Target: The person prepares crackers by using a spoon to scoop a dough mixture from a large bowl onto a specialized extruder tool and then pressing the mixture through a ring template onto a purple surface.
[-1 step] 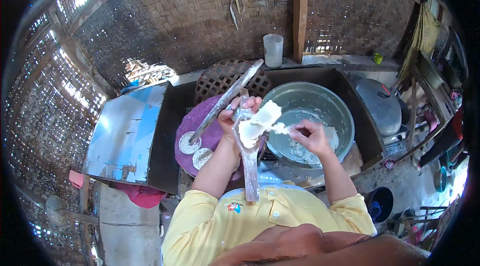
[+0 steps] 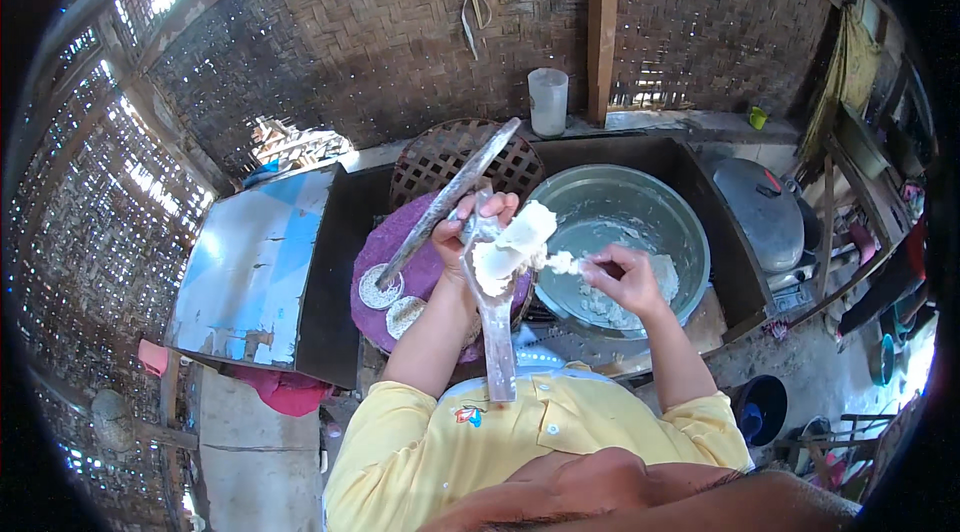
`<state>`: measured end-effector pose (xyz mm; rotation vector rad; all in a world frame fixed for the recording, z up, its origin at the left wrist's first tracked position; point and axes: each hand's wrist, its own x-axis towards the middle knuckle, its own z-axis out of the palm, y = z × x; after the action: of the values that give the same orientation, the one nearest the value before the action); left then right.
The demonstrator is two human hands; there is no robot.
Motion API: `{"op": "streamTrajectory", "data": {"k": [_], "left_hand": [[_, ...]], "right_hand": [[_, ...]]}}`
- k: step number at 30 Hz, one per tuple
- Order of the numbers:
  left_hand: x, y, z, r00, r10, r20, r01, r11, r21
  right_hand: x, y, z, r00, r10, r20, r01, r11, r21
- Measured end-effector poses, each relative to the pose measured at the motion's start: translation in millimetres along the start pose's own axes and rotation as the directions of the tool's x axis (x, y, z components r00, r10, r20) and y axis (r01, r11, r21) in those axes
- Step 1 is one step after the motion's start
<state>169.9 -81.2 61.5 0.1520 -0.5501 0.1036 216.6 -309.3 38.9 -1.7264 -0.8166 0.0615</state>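
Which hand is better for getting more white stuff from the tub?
Probably the right hand: it's over the tub, pinching only a little white stuff. The left hand is busy gripping the wooden tool.

A woven bamboo wall (image 2: 350, 32) rises behind, with an upright wooden post (image 2: 600, 22) and a loop of cord (image 2: 468, 12) hanging. Along its foot stand a translucent plastic container (image 2: 548, 104) and a small green cup (image 2: 757, 118). At right sits a lidded grey pot (image 2: 757, 217); what may be yellowish cloth (image 2: 850, 62) hangs beyond. Pink fabric (image 2: 285, 392) shows below a blue-and-white painted panel (image 2: 250, 272).
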Motion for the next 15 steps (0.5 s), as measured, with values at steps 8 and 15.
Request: {"op": "streamTrajectory", "data": {"k": [8,15], "left_hand": [[-10,32,21,0.974,0.219,-0.058,-0.207,0.964,0.169],[-10,14,16,0.982,0.180,0.055,-0.187,0.961,0.205]], "right_hand": [[-16,-4,-84,0.986,0.100,-0.135,-0.164,0.740,-0.652],[-13,-16,-25,0.982,-0.023,0.189,-0.009,0.985,0.170]]}}
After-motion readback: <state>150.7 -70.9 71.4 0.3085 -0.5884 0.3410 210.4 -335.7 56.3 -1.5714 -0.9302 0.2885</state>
